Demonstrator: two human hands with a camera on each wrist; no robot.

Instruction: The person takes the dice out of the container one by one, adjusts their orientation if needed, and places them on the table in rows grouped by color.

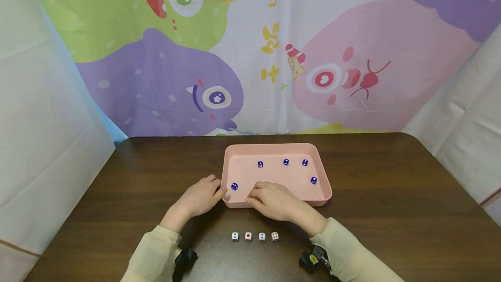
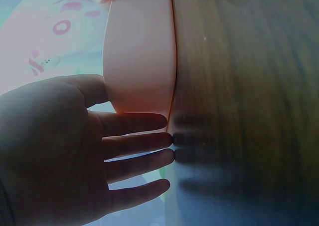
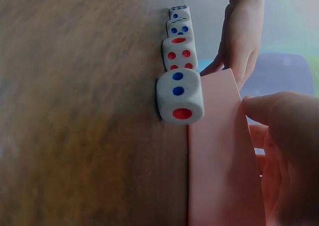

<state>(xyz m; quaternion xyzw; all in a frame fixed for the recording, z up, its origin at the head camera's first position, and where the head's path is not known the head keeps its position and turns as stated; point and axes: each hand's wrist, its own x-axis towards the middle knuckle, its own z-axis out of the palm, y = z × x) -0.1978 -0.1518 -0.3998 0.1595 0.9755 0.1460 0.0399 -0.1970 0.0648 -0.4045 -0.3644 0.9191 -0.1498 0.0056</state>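
Observation:
A shallow pink tray [image 1: 274, 148] rests on the brown table, with several blue dice spread inside, one blue die [image 1: 234, 186] near its left front corner. At that corner is my left hand [image 1: 201, 196], thumb at the rim and the other fingers straight and spread along the outside. My right hand [image 1: 274, 201] reaches over the front wall, its thumb on the rim and its bent fingers inside the tray. The tray's wall [image 3: 219, 151] hides those fingertips in the right wrist view, so I cannot tell whether they hold anything.
Several white dice stand in a row in front of the tray, among them one die [image 1: 248, 236] with a red dot on top. The dark wooden table [image 1: 372, 212] reaches back to a cartoon-printed curtain [image 1: 352, 55].

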